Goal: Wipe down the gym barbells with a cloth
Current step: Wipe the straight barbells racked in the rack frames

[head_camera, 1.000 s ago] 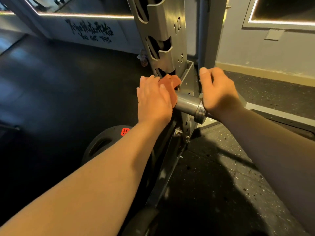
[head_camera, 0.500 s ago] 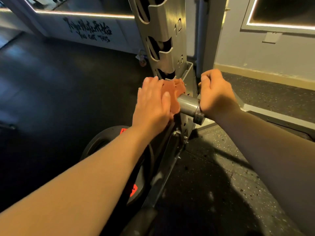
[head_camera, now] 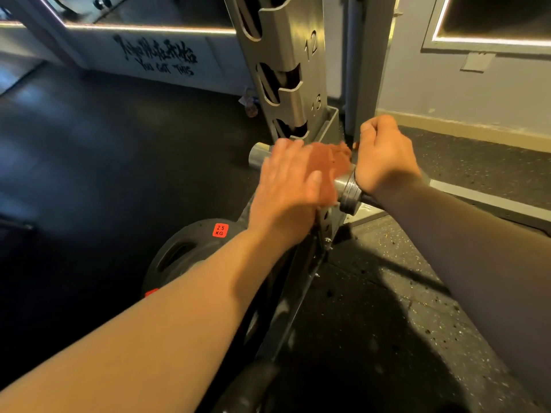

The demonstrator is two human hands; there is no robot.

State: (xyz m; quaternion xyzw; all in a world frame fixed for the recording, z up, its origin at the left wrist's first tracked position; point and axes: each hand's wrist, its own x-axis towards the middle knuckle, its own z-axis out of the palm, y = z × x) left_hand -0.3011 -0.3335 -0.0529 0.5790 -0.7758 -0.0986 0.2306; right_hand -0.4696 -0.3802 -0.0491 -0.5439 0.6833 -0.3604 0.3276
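One pass done: left hand [head_camera: 286,186], fingers flat, has slid the cloth [head_camera: 328,162] along the barbell [head_camera: 258,155] sleeve from tip to collar [head_camera: 348,192], right hand [head_camera: 384,162] fisted round the shaft [head_camera: 369,201]; sleeve looks nearly wiped.

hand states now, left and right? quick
Left hand: open, straight fingers pressing the cloth onto the barbell.
Right hand: closed, gripping the barbell.

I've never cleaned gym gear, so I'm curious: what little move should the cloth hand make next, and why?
Probably slide the cloth outward under the left hand to the bare tip of the barbell sleeve: the cloth covers only the middle stretch, and that shiny end shows uncovered.
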